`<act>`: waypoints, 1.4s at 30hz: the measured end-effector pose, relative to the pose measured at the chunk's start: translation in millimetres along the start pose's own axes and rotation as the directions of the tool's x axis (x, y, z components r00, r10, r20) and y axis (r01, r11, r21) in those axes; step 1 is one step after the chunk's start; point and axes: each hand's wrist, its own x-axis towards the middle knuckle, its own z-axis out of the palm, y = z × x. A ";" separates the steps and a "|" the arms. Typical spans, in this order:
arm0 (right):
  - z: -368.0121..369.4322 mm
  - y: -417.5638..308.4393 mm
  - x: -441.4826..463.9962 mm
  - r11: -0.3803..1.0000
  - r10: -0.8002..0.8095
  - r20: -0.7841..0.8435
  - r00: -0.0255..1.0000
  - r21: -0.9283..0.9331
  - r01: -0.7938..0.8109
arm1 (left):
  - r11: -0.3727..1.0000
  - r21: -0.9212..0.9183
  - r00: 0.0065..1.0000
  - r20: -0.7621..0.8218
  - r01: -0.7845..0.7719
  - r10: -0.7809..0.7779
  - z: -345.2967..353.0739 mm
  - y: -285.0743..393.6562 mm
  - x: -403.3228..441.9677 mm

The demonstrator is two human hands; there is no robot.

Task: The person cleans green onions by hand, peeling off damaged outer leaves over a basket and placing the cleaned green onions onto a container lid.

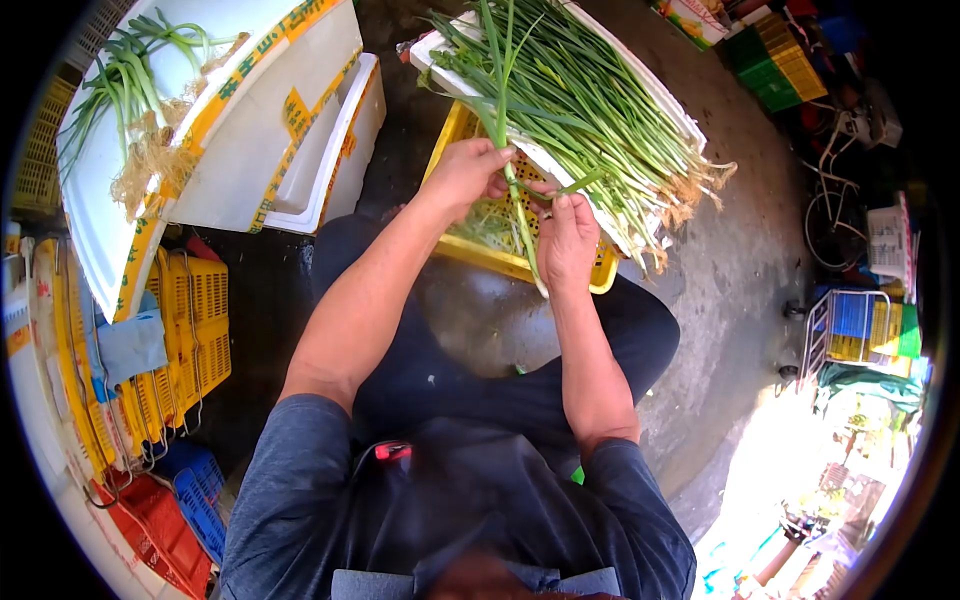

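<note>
My left hand [468, 178] is closed around the stem of a long green onion [523, 232], whose leaves point away from me and whose pale end hangs toward my lap. Beside it, my right hand [568, 235] pinches a green leaf strip [580, 184] at the stem, thumb against fingers. Under both hands stands a yellow plastic basket [498, 260] with pale scraps inside. Just beyond, a large pile of green onions [590, 110], roots to the right, lies on a white foam box [690, 125].
On the left, a white foam box [105, 240] holds more green onions [128, 90] with roots. Another foam box [355, 150] stands beside it. Yellow crates [195, 320] and a red crate [160, 530] are at lower left. A wheeled cart [850, 325] stands at right.
</note>
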 end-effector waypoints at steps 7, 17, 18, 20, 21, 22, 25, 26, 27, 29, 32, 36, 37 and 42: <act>-0.7 -26.8 -26.7 0.989 -0.091 -0.011 0.996 0.113 0.091 | 0.992 -0.126 0.996 -0.089 -0.004 -0.007 -12.4 0.5 6.8; -60.6 -120.2 -50.6 0.959 -0.185 -0.076 0.980 0.204 0.197 | 0.955 -0.276 0.964 -0.264 -0.106 0.031 -37.0 8.6 13.0; -62.8 -128.3 -53.8 0.957 -0.189 -0.103 0.976 0.204 0.207 | 0.949 -0.291 0.958 -0.284 -0.121 0.035 -36.7 7.7 13.7; -66.9 -142.1 -59.5 0.952 -0.201 -0.159 0.967 0.203 0.231 | 0.934 -0.336 0.946 -0.325 -0.124 0.009 -35.6 7.0 15.2; -76.7 -145.9 -61.8 0.952 -0.219 -0.163 0.962 0.181 0.248 | 0.926 -0.357 0.939 -0.344 -0.127 -0.004 -35.1 7.4 15.5; -84.7 -149.3 -63.4 0.947 -0.230 -0.205 0.952 0.180 0.267 | 0.916 -0.376 0.936 -0.352 -0.142 0.001 -36.5 6.3 17.3; -102.0 -158.2 -64.3 0.936 -0.251 -0.281 0.927 0.174 0.306 | 0.898 -0.406 0.927 -0.374 -0.171 0.008 -37.9 7.9 17.2; -105.4 -158.8 -64.5 0.936 -0.244 -0.332 0.911 0.164 0.311 | 0.899 -0.402 0.925 -0.381 -0.170 0.005 -36.6 8.1 15.7; -107.8 -158.1 -63.0 0.936 -0.239 -0.380 0.894 0.155 0.316 | 0.901 -0.399 0.922 -0.388 -0.173 0.005 -36.1 10.2 14.8; -128.3 -165.6 -63.8 0.910 -0.263 -0.388 0.883 0.204 0.361 | 0.880 -0.420 0.887 -0.462 -0.222 0.003 -40.5 9.1 18.6; -156.3 -186.9 -66.4 0.880 -0.337 -0.361 0.869 0.206 0.427 | 0.864 -0.428 0.858 -0.513 -0.266 0.010 -52.1 13.1 18.8; -85.4 -172.3 -56.4 0.923 -0.383 -0.379 0.843 -0.109 0.370 | 0.897 -0.343 0.917 -0.373 -0.279 0.143 -44.6 13.4 19.4; -75.7 -158.7 -49.9 0.931 -0.362 -0.383 0.850 -0.095 0.353 | 0.893 -0.332 0.918 -0.353 -0.304 0.181 -39.8 13.9 17.8; -70.1 -63.9 -17.8 0.946 -0.291 -0.346 0.892 -0.244 0.214 | 0.891 -0.283 0.905 -0.344 -0.356 0.252 -38.6 22.0 13.7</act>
